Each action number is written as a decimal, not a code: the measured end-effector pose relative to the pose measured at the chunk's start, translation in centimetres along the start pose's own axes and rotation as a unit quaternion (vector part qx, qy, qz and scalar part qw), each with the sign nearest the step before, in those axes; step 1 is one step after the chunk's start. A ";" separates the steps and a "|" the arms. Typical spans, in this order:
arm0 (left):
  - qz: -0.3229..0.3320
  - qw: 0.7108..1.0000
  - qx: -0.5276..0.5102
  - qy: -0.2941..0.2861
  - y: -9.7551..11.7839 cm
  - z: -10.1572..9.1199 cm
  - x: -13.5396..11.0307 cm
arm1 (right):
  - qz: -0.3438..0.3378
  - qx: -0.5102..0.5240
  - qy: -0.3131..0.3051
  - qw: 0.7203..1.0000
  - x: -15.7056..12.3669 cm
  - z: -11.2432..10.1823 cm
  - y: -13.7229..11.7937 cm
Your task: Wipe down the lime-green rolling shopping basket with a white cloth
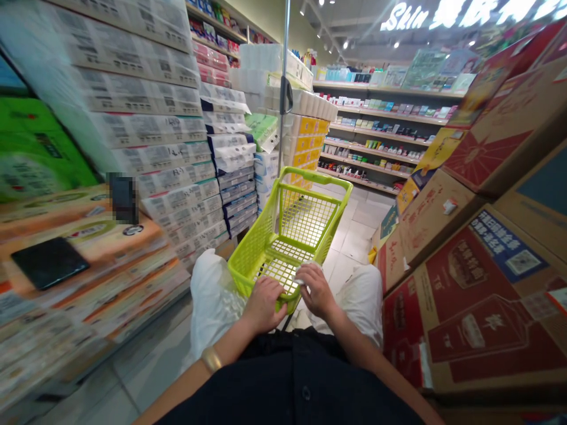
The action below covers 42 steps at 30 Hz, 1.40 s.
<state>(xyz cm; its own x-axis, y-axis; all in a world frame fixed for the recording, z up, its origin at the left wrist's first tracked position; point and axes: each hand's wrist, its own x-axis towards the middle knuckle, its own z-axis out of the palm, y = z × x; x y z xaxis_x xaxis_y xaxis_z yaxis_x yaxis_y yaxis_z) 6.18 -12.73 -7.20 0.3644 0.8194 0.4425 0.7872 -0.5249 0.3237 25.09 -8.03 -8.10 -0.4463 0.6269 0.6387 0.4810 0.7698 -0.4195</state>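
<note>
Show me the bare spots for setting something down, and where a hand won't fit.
Bare: the green basket, inside its mesh walls; the floor tiles between basket and cardboard boxes. Crowded: left hand and right hand take the near rim, a white bag presses the basket's left side, and tissue packs stack tight on the left.

Left side: stacked paper-goods packs (146,136); a black flat device (49,261) lies on an orange pack (95,235). Right side: stacked cardboard boxes (482,295). Rear: stocked shelves (381,139). Centre: a vertical metal pole (284,71). Floor: pale tiles (354,233).
</note>
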 end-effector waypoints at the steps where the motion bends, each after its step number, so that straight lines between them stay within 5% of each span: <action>1: -0.002 1.000 0.003 0.002 0.0 0.0 0.0 | 0.018 -0.002 0.012 1.000 0.9 -0.4 0.9; 6: -0.003 1.000 0.015 0.003 0.0 0.1 0.1 | 0.082 0.000 0.077 0.994 3.1 -1.0 3.1; 14: 0.006 1.000 0.021 0.000 -0.4 0.0 -0.3 | -0.007 0.046 -0.001 0.999 -1.8 1.4 -2.4; 18: -0.002 1.000 0.016 0.001 -0.3 0.1 -0.3 | -0.026 0.034 -0.027 0.999 0.2 -0.1 -0.4; 22: -0.010 1.000 0.018 0.002 -0.1 0.2 -0.1 | 0.029 0.027 0.032 0.999 2.3 -0.8 1.9; 25: -0.006 1.000 0.020 0.003 -0.1 0.2 0.0 | 0.047 0.046 0.051 0.996 1.2 0.0 0.8; 30: 0.003 1.000 0.022 0.004 -0.5 0.1 -0.2 | -0.007 0.081 -0.009 0.997 -1.6 1.1 -2.5; 34: 0.002 1.000 0.020 0.000 -0.5 0.0 -0.3 | -0.015 0.053 -0.027 0.998 0.1 0.0 -0.7; 38: -0.004 1.000 0.022 0.000 -0.2 -0.1 -0.1 | 0.047 0.034 0.044 0.997 2.5 -0.7 2.1; 42: -0.006 1.000 0.026 -0.006 -0.3 -0.1 0.0 | 0.065 0.033 0.037 0.997 1.4 0.1 0.0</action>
<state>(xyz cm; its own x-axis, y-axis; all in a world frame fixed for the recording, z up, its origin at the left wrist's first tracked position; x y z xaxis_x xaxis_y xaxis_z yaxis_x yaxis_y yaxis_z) 5.95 -12.61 -7.24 0.3607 0.8283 0.4287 0.8160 -0.5028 0.2851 24.40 -7.12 -7.34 -0.3258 0.7138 0.6200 0.4794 0.6899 -0.5424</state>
